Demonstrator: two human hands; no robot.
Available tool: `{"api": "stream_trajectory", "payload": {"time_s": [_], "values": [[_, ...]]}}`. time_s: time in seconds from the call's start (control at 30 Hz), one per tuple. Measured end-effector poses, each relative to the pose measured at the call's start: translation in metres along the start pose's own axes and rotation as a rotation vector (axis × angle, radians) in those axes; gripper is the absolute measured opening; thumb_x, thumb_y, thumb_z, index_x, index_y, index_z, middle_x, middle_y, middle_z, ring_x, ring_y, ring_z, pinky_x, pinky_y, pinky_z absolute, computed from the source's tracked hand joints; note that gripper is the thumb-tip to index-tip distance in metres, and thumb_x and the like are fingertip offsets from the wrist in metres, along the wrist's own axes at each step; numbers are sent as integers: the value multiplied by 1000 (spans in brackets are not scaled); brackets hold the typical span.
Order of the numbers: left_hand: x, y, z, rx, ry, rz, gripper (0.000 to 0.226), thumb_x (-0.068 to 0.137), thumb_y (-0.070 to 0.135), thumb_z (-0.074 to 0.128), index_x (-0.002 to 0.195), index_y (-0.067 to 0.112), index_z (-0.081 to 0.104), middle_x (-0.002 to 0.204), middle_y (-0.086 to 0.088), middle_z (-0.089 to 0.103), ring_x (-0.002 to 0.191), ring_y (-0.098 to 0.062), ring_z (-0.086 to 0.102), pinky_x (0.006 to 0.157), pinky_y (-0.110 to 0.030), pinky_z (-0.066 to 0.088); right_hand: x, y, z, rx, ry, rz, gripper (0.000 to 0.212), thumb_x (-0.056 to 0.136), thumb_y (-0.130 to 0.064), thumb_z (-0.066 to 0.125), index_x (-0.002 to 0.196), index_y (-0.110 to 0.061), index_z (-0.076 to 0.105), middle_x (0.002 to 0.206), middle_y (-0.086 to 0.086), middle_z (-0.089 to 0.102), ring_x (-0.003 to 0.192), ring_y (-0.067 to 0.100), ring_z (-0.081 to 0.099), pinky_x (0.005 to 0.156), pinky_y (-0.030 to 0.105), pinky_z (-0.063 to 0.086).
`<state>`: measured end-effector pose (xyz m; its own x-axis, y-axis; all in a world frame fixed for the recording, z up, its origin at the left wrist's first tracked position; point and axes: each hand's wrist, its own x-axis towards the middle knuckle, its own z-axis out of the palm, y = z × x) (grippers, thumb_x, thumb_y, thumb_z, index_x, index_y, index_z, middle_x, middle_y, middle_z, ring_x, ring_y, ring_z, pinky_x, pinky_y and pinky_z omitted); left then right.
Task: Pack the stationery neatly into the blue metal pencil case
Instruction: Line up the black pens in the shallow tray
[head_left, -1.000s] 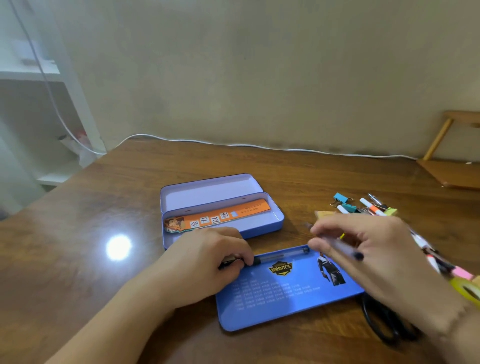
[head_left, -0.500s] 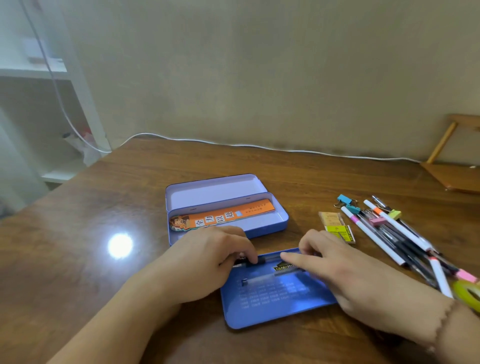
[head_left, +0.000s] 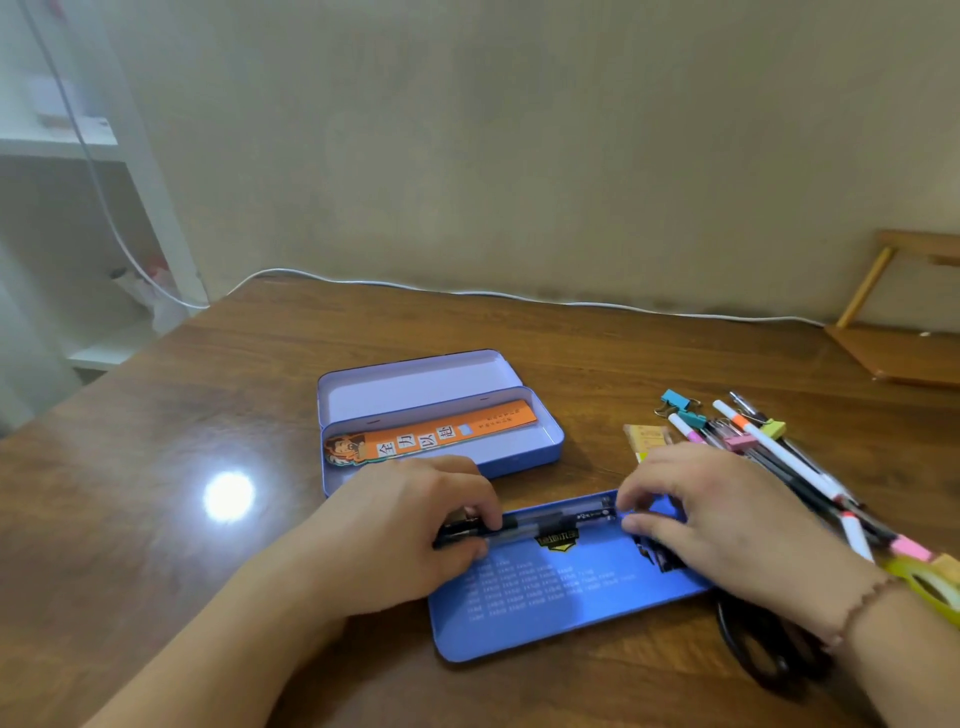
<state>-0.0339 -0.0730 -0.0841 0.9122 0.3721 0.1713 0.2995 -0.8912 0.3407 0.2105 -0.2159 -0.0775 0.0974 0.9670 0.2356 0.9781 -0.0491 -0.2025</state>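
Crosswise, both hands (left (head_left: 410, 525), right (head_left: 711, 514)) pinch the pens (head_left: 550, 522) by their ends, long axis left-right along the blue tray (head_left: 561, 608).

Blue metal pencil case (head_left: 540, 447) — open, lid flat behind the tray, an orange bookmark (head_left: 441, 434) lying diagonally inside. Nearer, a separate blue tray (head_left: 561, 597) printed with white tables and a badge; two clear-barrelled pens (head_left: 561, 521) lie along its far edge. To the right — loose pile of pens (head_left: 789, 457), coloured binder clips (head_left: 680, 402), sticky notes (head_left: 647, 435), black scissors (head_left: 763, 649).
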Motion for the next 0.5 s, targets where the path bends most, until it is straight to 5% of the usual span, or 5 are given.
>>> {"api": "stream_trajectory", "payload": {"time_s": [0.33, 0.43, 0.5], "values": [[0, 1, 0, -1, -7, 1, 16, 85, 35, 61, 100, 39, 60, 100, 25, 57, 87, 3, 56, 78, -24, 49, 5, -1, 1, 16, 46, 183, 9, 81, -44, 66, 74, -38, 63, 71, -17, 61, 77, 0, 53, 66, 29, 50], [0, 0, 1, 2, -8, 1, 16, 86, 36, 60, 101, 40, 60, 100, 25, 57, 86, 2, 56, 77, -25, 50, 3, 23, -22, -10, 183, 425, 13, 76, -37, 72, 66, -34, 65, 57, -14, 57, 62, 2, 53, 49, 27, 40], [0, 1, 1, 2, -4, 2, 16, 86, 35, 60, 101, 40, 60, 101, 25, 57, 87, 2, 57, 78, -26, 50, -1, 40, -37, -96, 98, 607, 16, 78, -37, 73, 64, -33, 66, 63, -18, 57, 63, 2, 52, 47, 23, 35]]}}
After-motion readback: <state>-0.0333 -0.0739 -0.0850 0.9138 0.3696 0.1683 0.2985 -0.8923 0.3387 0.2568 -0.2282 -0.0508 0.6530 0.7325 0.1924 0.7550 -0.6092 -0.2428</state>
